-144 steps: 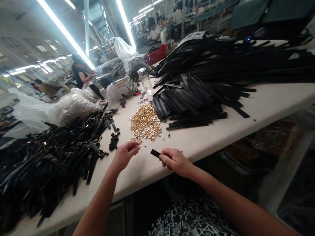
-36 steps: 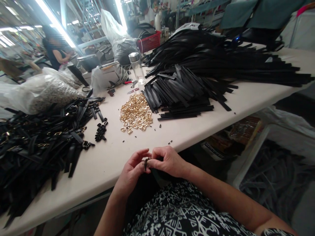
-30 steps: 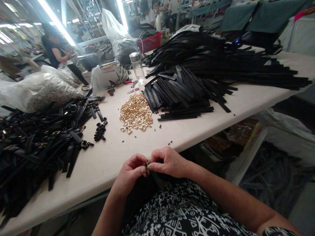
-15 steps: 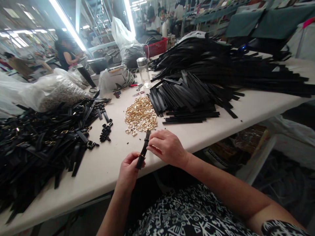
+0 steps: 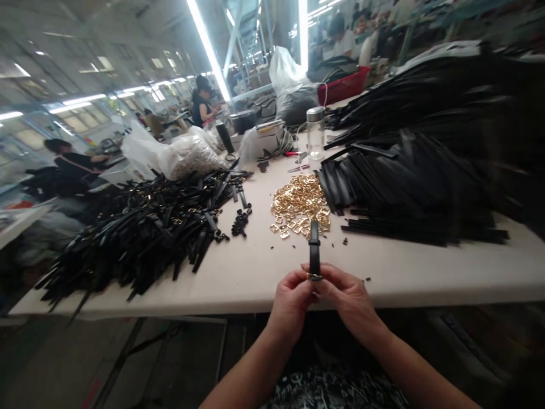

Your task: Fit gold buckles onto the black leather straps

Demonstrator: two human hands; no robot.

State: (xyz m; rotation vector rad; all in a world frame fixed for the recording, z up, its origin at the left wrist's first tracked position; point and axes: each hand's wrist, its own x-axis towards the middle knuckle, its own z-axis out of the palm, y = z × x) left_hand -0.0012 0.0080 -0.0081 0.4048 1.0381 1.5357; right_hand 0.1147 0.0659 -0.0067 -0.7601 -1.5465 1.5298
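A short black strap (image 5: 314, 244) stands up between my hands at the table's front edge, with a black loop around it and a gold buckle (image 5: 314, 276) at its lower end. My left hand (image 5: 292, 298) pinches the buckle end from the left. From the right, my right hand (image 5: 347, 292) grips the same end, its fingertips close to the left ones. Beyond the strap lies a heap of gold buckles (image 5: 300, 201). Small black loops (image 5: 241, 222) form a little pile left of it.
Buckled black straps (image 5: 145, 227) cover the table's left. Long black strips (image 5: 383, 176) are heaped at the right. Behind stand a glass bottle (image 5: 315, 136), a stuffed plastic bag (image 5: 292, 91) and a red basket (image 5: 344, 85). People sit farther back at the left.
The camera view has swung left. My right hand has moved from the strap's upper part down to its buckle end, beside my left hand. The strap now points more upright.
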